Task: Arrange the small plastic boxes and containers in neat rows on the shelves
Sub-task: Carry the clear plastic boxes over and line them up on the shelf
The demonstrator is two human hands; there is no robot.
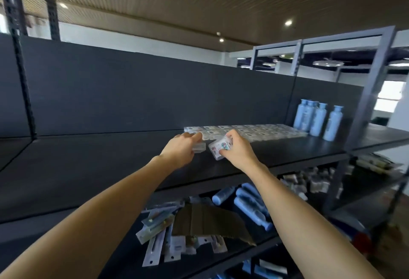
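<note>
So the right hand [236, 149] is gripping a small clear plastic box [221, 147] with a colourful label, fingers curled round its far end and thumb side, holding it tilted just above the top shelf [110, 168]. The left hand [182, 149] is reaching in next to it, fingertips resting on another clear box [198, 147] that's sitting on the shelf at the near-left end of the rows. I honestly can't tell if that hand is pinching the box or just nudging it, it's too blurry there.

These boxes are looking light and stiff to me, hard clear plastic, probably a bit slick, so I'd guess taking them by the short edges with fingertips is the way to go, and sliding them into line rather than dropping them.

Just beyond the hands, the rows of boxes [245, 131] are already lying flat and tidy along the back of the shelf, running right toward some pale blue bottles [318, 119] standing upright. The lower shelf [276, 237] is holding a messy pile: blister packs [159, 239], a piece of cardboard [210, 221], and more blue bottles lying on their sides [250, 205].
</note>
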